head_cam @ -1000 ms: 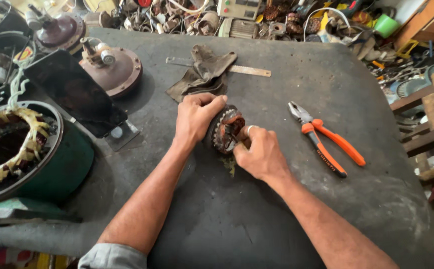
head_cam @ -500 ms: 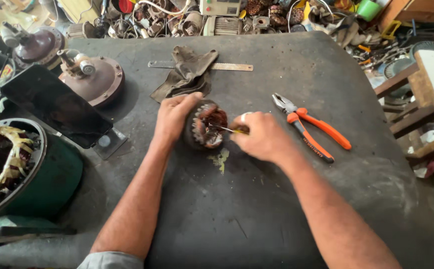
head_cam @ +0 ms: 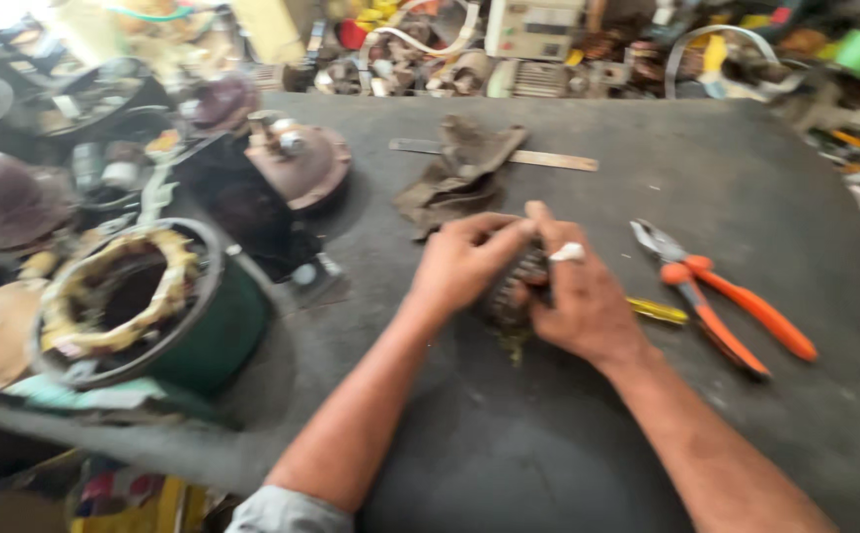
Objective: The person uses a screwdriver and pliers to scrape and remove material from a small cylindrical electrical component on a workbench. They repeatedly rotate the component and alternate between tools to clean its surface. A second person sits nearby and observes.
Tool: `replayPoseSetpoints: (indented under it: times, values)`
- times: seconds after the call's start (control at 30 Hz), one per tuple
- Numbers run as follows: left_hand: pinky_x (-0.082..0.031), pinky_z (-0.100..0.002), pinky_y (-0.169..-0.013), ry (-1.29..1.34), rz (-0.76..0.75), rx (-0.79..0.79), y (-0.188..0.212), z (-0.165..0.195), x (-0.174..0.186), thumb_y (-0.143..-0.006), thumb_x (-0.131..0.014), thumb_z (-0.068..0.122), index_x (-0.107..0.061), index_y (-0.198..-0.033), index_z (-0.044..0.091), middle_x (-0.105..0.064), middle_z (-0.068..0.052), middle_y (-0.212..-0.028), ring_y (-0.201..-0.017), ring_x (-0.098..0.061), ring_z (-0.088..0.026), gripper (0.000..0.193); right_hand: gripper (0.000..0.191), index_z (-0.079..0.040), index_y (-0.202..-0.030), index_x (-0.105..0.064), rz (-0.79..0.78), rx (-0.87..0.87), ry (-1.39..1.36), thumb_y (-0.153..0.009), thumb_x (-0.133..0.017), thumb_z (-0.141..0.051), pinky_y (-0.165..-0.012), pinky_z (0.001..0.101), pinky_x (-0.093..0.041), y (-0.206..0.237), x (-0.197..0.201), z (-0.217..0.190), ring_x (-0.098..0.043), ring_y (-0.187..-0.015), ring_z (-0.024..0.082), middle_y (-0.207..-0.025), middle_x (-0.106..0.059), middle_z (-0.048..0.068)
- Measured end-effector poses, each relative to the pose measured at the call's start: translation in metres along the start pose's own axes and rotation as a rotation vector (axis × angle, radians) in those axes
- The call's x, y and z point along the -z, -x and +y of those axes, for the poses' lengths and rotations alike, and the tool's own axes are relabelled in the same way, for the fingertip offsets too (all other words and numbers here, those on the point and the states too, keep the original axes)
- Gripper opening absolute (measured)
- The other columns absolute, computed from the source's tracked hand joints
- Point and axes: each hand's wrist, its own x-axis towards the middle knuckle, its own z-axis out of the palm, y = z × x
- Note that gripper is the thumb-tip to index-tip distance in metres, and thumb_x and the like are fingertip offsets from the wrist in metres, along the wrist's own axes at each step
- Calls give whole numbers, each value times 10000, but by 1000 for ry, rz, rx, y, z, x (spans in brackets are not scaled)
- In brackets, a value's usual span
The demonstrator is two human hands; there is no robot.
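A small round motor winding core [head_cam: 509,291] lies on the dark worktable [head_cam: 568,434], mostly hidden between my hands. My left hand [head_cam: 459,262] grips its left side with fingers curled over the top. My right hand [head_cam: 578,296], with a white wrap on one finger, clasps its right side. A yellow-handled tool [head_cam: 659,311] pokes out to the right from under my right hand; whether the hand holds it is unclear. The frame is blurred.
Orange-handled pliers [head_cam: 721,296] lie to the right of my hands. A crumpled dark rag [head_cam: 459,173] rests on a metal ruler [head_cam: 558,160] behind them. A green-cased motor stator [head_cam: 144,311] and a round brown motor cover [head_cam: 297,163] stand at left. Scrap parts crowd the far edge.
The view has swung, so everything sits further right in frame. Both hands have closed in tighter over the winding core, which is now nearly hidden.
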Motion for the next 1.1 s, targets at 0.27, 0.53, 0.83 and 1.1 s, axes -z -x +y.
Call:
replayPoseSetpoints:
  times: [0.27, 0.53, 0.83, 1.1]
  values:
    - [-552, -421, -904, -250, 5, 164, 4, 16, 7, -784, -555, 755, -775, -1164, 148, -784, -160, -1066, -1037, -738, -333, 749, 979, 33, -1552, -296, -64, -92, 147, -730, -792, -160, -803, 493, -554, -3, -12, 11, -650, -1005, 446, -1220, -598, 253]
    - [-521, -457, -956, -254, -110, 109, -2, -8, 6, -783, -492, 775, -612, -1414, 188, -761, -172, -1137, -1102, -707, -372, 870, 963, 14, -1576, -370, -142, -31, 334, -754, -808, -232, -744, 485, -576, 2, -5, 14, -705, -891, 444, -1145, -681, 268]
    - [-534, -448, -940, -228, -136, 93, -9, -31, 3, -751, -488, 795, -556, -1431, 144, -787, -169, -1094, -1074, -726, -375, 945, 827, 67, -1497, -534, -122, -65, 532, -771, -793, -232, -658, 428, -590, 1, -9, -2, -717, -774, 386, -986, -700, 252]
    - [-531, -433, -957, -148, -142, 38, -20, -45, 3, -820, -495, 744, -654, -1350, 113, -734, -194, -1208, -1145, -693, -374, 839, 614, 9, -1460, -571, -116, -47, 459, -909, -741, -202, -718, 417, -595, 10, -17, 3, -717, -858, 377, -1099, -676, 216]
